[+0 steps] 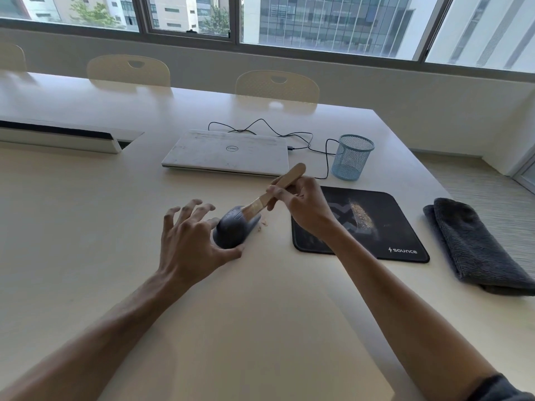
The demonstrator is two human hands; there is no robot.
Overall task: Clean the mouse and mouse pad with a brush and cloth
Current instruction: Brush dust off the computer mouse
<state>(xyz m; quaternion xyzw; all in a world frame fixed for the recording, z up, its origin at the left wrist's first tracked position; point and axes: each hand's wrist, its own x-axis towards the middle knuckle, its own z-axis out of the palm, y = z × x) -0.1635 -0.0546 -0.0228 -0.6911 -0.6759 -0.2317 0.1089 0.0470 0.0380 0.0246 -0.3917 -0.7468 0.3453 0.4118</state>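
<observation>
A dark grey, rounded plastic computer mouse is being steadied on the pale cream tabletop by the left hand. The thumb is being pressed against the near side of the mouse, while the four fingers are being held spread apart and arched above its far-left side; whether their tips are touching the mouse cannot be told.

A flat wooden-handled brush with pale bristles is being gripped by the right hand, with the fingers curled round the middle of the handle. The bristles are being held against the top front of the mouse, just left of the right fingers, and the handle end is being pointed up and away beyond the knuckles. A few pale crumbs are lying on the table just beside the mouse, below the brush.

A black rectangular fabric mouse pad with white lettering is lying flat on the table directly right of the right hand, partly covered by the wrist. A streak of tan, sandy debris is lying across its middle. Further right of the pad, well apart from both hands, a folded dark grey fluffy cloth is resting at the table edge.

Beyond the fingers, a closed white laptop with a black cable and a light blue wire-mesh pen cup are standing.
</observation>
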